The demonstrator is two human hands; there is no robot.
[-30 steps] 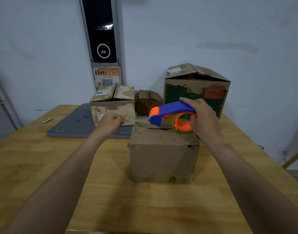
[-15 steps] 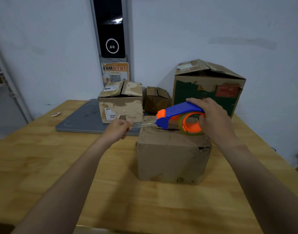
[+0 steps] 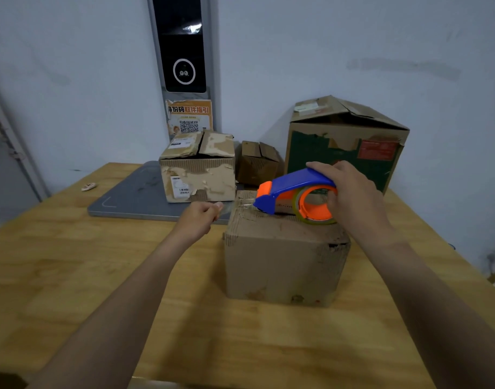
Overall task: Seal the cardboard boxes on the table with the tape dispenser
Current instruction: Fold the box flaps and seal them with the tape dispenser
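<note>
The right hand grips the blue-and-orange tape dispenser, fingertips tucked into the roll's orange core, on top of the nearest cardboard box. To its left, the left hand pinches the end of a clear tape strip. Beyond those fingers, a torn box carries white labels too small to read. An orange notice shows Chinese characters and a QR code.

Glossy plastic tape dispenser on a rough, torn cardboard box.

L grip, R grip, forearms bare.
</note>
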